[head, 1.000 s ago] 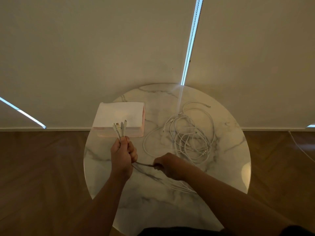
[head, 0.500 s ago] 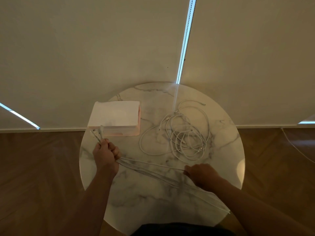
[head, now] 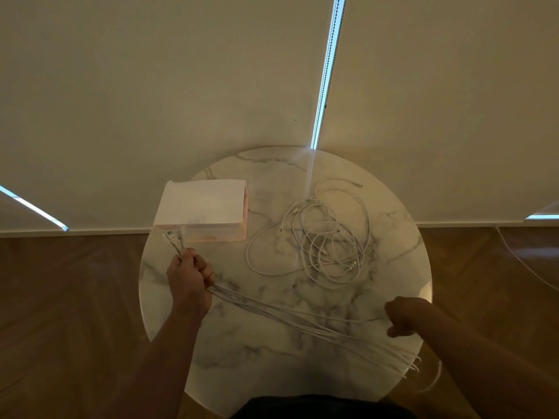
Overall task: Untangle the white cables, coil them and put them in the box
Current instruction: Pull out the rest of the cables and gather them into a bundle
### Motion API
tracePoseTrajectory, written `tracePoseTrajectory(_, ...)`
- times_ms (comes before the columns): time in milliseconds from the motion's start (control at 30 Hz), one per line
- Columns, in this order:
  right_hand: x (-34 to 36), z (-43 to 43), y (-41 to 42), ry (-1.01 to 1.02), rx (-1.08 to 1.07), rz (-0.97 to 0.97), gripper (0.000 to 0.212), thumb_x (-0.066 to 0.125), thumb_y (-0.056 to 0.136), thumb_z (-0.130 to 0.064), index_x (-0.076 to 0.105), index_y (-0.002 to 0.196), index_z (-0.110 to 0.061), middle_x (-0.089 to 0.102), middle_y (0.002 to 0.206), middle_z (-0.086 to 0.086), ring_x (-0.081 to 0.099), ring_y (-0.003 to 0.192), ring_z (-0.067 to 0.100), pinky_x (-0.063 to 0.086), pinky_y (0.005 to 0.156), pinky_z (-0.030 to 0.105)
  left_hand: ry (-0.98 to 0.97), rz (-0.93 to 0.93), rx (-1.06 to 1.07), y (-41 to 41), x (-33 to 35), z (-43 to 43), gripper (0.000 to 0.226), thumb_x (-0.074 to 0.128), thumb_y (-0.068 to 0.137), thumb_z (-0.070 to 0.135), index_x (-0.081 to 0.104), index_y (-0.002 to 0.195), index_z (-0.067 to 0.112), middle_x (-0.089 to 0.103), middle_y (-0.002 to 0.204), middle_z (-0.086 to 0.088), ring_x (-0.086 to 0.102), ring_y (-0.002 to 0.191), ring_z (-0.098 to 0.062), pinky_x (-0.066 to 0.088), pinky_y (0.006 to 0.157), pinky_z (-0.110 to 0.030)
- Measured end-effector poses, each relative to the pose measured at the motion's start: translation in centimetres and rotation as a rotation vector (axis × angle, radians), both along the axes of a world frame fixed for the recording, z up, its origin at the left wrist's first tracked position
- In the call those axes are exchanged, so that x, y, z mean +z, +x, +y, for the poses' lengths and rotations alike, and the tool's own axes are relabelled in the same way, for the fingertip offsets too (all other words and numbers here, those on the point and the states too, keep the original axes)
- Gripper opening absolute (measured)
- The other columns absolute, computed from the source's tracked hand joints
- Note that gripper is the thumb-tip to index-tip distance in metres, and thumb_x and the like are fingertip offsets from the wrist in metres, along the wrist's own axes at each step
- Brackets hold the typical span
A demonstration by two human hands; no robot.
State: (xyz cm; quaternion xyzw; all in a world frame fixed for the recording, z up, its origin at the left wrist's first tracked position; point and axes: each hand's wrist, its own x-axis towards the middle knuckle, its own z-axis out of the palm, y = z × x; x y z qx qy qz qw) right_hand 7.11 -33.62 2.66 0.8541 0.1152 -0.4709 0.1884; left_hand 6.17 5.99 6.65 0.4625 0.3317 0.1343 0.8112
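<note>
My left hand (head: pixel 189 276) grips a bundle of white cables (head: pixel 302 320) near their plug ends, which stick up above the fist in front of the box. The strands run straight across the marble table (head: pixel 302 385) down to its front right edge, where their looped ends hang over. My right hand (head: pixel 403 316) is curled at the right rim, and one thin strand leads into its fingers. A pink box (head: pixel 211 237) with a white lid sits at the table's back left. A tangled pile of white cables (head: pixel 326 240) lies at the back right.
The round table stands against a pale wall or blind with a bright vertical slit. Wooden floor surrounds it. Another thin cable (head: pixel 526 264) trails on the floor at the right.
My right hand has slid right along the bundle, from next to the left hand out to the table's right rim, drawing the strands straight. My left hand shifted left, toward the box's front left corner.
</note>
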Motion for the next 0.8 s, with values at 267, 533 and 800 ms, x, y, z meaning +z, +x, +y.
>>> tracePoseTrajectory(267, 3.0, 14.0, 0.9, 0.717, 0.014, -0.071, 0.100, 0.072, 0.079, -0.052, 0.018, 0.153, -0.011, 0.022, 0.159, 0.009, 0.025, 0.144, 0.025, 0.023, 0.118, 0.033, 0.013, -0.047, -0.062, 0.6, 1.6, -2.3, 0.034, 0.031, 0.106, 0.022, 0.043, 0.074, 0.018, 0.028, 0.047, 0.008, 0.019, 0.037, -0.006, 0.017, 0.040, -0.014)
tracePoseTrajectory(533, 2.6, 19.7, -1.9, 0.963, -0.305, 0.046, 0.037, 0.056, 0.093, -0.039, 0.055, 0.063, -0.018, 0.062, 0.062, -0.001, 0.058, 0.063, 0.012, 0.042, 0.063, 0.027, 0.008, -0.086, -0.043, 0.9, 2.2, -1.7, 0.035, 0.030, 0.106, 0.020, 0.042, 0.073, 0.018, 0.027, 0.047, 0.009, 0.019, 0.037, -0.005, 0.017, 0.040, -0.014)
tracePoseTrajectory(800, -0.8, 8.7, -2.5, 0.539, -0.244, -0.095, 0.039, 0.048, 0.096, -0.041, 0.063, 0.107, -0.007, 0.060, 0.119, 0.014, 0.057, 0.107, 0.029, 0.040, 0.079, 0.032, -0.014, 0.002, 0.025, 0.2, -0.2, 0.3, 0.037, 0.029, 0.106, 0.021, 0.041, 0.071, 0.019, 0.027, 0.047, 0.009, 0.019, 0.036, -0.005, 0.015, 0.039, -0.016)
